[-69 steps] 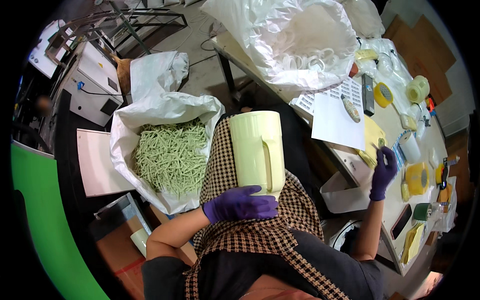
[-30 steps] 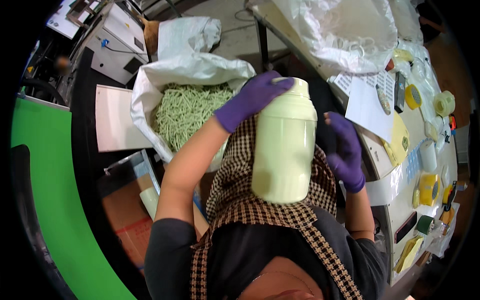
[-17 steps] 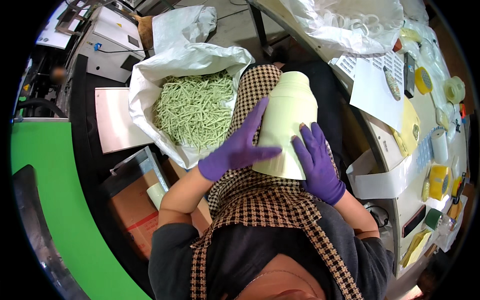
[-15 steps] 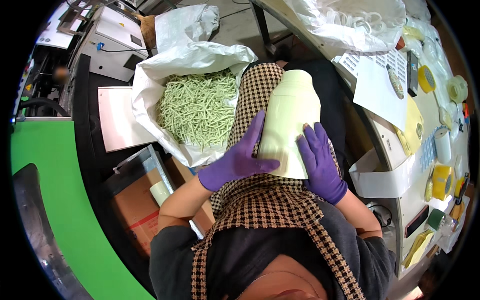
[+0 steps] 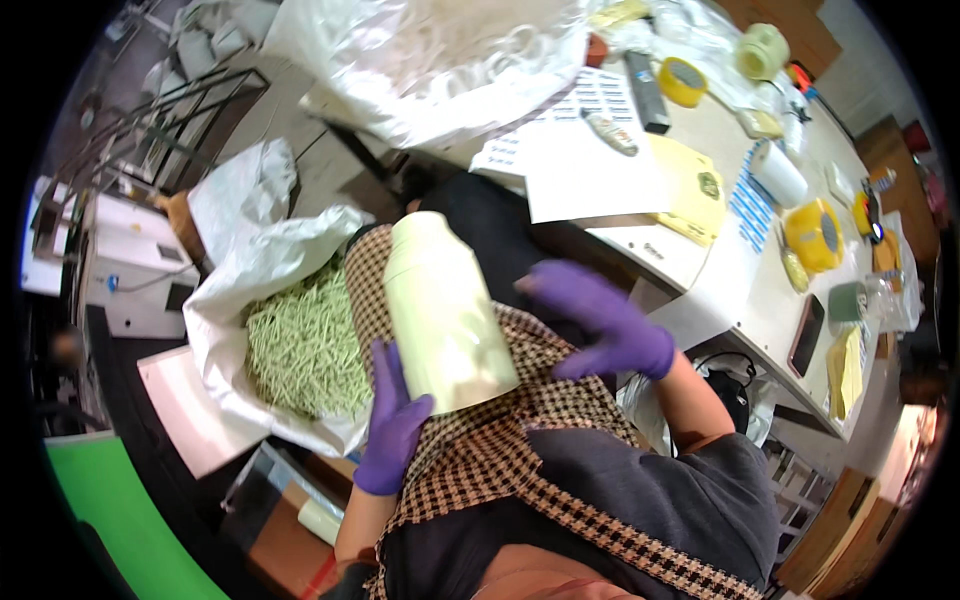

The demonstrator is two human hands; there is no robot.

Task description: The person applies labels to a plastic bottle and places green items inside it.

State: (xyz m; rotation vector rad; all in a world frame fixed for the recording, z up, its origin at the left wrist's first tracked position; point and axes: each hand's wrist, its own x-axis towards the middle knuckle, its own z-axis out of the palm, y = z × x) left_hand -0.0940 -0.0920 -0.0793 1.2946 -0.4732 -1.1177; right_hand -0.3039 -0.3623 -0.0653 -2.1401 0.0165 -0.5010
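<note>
A pale green, bottle-shaped plastic shell (image 5: 445,320) lies across my lap, its narrower shouldered end pointing away from me. My left hand (image 5: 393,425), in a purple glove, holds the wide near end, thumb over the edge and fingers along the left side. My right hand (image 5: 605,320), gloved likewise, is in the air to the right of the shell, apart from it. Its fingers are stretched out, the thumb is spread and nothing shows in it; motion blurs it a little. Under the shell is my checked apron (image 5: 480,455).
At left stands a white sack (image 5: 215,315) of thin pale green plastic pieces (image 5: 310,345). The table (image 5: 640,245) at right bears a bag of white rings (image 5: 450,60), paper sheets (image 5: 590,175), yellow tape (image 5: 815,235) and a phone (image 5: 807,335). A green surface (image 5: 130,520) lies lower left.
My right hand has let go of the shell and moved off to the right. My left hand keeps its hold. The view has turned toward the table at right.
</note>
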